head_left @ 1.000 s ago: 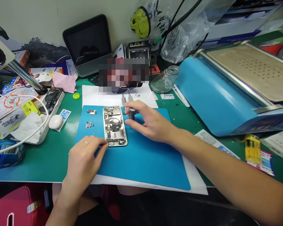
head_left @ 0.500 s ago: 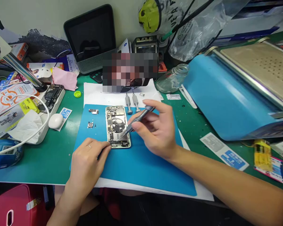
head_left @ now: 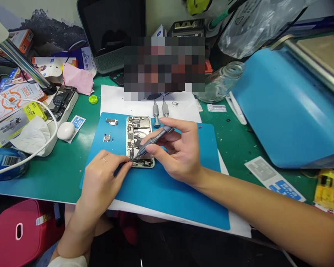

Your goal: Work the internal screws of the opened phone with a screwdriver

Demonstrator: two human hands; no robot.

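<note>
Held grey screwdriver [head_left: 156, 139] in right hand [head_left: 180, 154], fingers closed round barrel, with tip angled to lower left of opened phone [head_left: 139, 137], flat on blue mat [head_left: 169, 200]. Had left hand [head_left: 102, 177] nearly pinched together at phone's lower-left corner; couldn't tell if holding or only touching. Judged phone light, stiff-framed, fragile inside; best taken by outer rim.
</note>
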